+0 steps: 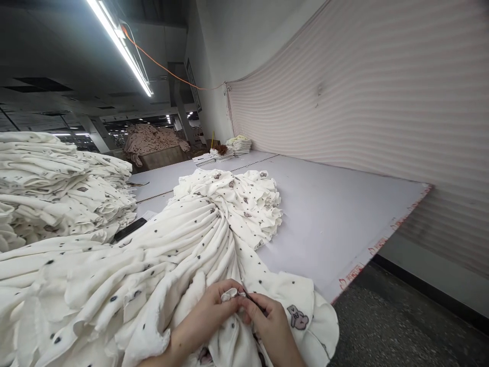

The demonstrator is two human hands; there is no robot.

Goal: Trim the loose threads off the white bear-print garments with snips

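Two hands meet on your white cloth (pixel 179 260), close in at the bottom of the view, with the fingertips together. Your left hand (pixel 214 308) is closed, pinching a small bunched edge (pixel 231 293) of that cloth between thumb and forefinger. Your right hand (pixel 269 322) is closed too, with a slim dark tool (pixel 254 300) between thumb and forefinger; your fingers hide too much to tell what kind it is, or whether it touches the cloth.

The relation to mind is edge to tool: the edge lies just beside the tool, toward 9 or 10 o'clock from your right hand. The tool's long axis runs from about 10 to 4 o'clock, upper end toward the edge. Your left hand is nearer the edge, since it holds it.

From your hands, the bulk of the cloth spreads to 9 and 10 o'clock. Its long folds run from about 8 to 2 o'clock, drawing together at a narrow gather (pixel 225 216) at 12. Past that, a ruffled end (pixel 255 204) rests on the table (pixel 332 219). One printed flap (pixel 298 317) lies at 3 o'clock, by the table's edge. A tall pile (pixel 57 183) stands at 10.
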